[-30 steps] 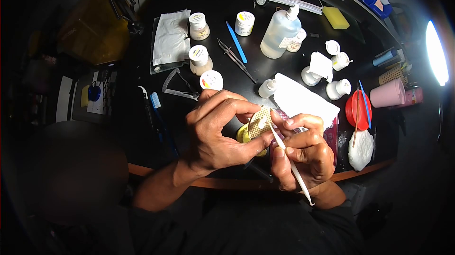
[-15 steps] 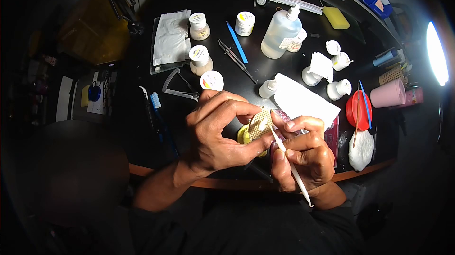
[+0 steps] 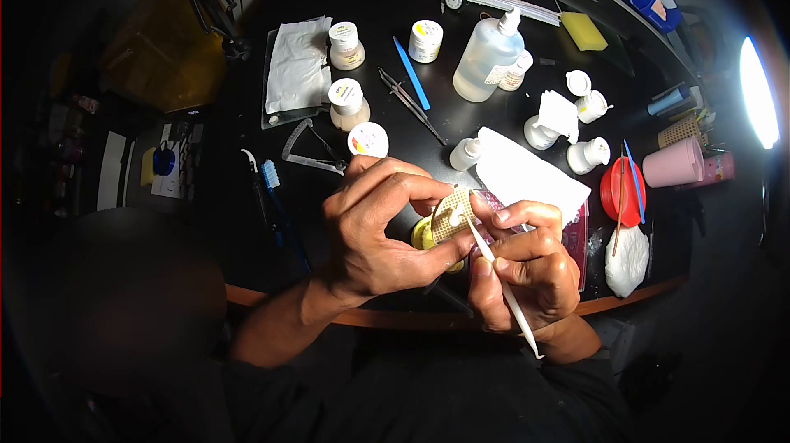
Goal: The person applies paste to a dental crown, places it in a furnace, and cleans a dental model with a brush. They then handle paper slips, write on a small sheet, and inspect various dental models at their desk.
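Note:
My left hand [image 3: 374, 233] pinches a beige honeycomb firing tray [image 3: 445, 230] by its edges, between thumb and fingers. On the tray sits a small white tooth-shaped piece [image 3: 456, 214]. Held like a pen in my right hand [image 3: 543, 278] is a slender white double-ended dental carver [image 3: 518, 311]. Its upper tip lies right at the white piece, while the hooked lower end points toward me. My right fingertips are close by the tray's right side. A yellow object [image 3: 423, 235] shows partly behind the tray, and a dark red pad [image 3: 583, 237] is mostly covered by my right hand.
Left of centre stand labelled jars [image 3: 368, 140], near tweezers [image 3: 409, 102] and a caliper [image 3: 306, 147]. Behind are a large clear bottle [image 3: 484, 60] and a small white bottle [image 3: 466, 154]. White paper [image 3: 531, 176], a red dish [image 3: 617, 192] and a crumpled white tissue [image 3: 627, 262] lie rightward.
The carver's tip has shifted very slightly against the white piece. Both hands and the tray keep almost the same place.

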Demonstrator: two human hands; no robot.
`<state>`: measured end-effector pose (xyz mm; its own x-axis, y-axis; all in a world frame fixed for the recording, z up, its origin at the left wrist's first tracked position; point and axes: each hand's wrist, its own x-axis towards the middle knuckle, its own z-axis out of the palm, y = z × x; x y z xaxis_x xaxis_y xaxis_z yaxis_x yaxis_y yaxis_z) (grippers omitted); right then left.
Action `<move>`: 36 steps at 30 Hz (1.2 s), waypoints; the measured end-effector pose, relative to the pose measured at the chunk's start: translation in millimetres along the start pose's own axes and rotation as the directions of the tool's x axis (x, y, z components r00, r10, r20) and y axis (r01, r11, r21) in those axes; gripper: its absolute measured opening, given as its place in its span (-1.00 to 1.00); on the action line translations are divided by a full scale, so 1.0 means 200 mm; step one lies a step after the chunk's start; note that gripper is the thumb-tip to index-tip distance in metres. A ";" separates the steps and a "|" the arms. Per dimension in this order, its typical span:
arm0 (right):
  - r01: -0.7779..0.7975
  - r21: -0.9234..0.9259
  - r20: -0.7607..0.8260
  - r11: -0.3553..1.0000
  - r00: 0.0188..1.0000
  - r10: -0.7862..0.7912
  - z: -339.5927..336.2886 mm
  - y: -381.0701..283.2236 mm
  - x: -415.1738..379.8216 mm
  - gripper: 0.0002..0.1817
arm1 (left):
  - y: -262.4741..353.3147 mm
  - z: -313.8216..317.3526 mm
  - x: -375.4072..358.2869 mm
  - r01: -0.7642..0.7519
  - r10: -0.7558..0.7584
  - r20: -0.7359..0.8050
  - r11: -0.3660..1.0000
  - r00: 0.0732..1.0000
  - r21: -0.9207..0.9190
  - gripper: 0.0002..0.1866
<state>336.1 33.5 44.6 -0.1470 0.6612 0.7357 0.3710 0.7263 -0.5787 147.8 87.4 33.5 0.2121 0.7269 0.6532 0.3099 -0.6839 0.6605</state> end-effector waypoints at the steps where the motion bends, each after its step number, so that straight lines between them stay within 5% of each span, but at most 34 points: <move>1: 0.001 0.002 -0.001 1.000 1.000 -0.001 0.00 0.00 0.00 -0.65 | 0.00 0.00 0.00 -0.004 0.004 -0.002 1.000 1.000 0.002 -0.55; 36: -0.011 -0.009 0.011 1.000 1.000 0.011 0.00 -0.01 0.00 -0.66 | 0.00 0.00 0.00 -0.001 0.001 0.004 1.000 1.000 -0.003 -0.55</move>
<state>335.0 33.2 45.3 -0.1530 0.6715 0.7251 0.3810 0.7171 -0.5837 146.8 87.9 33.2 0.2164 0.7266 0.6521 0.3068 -0.6847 0.6611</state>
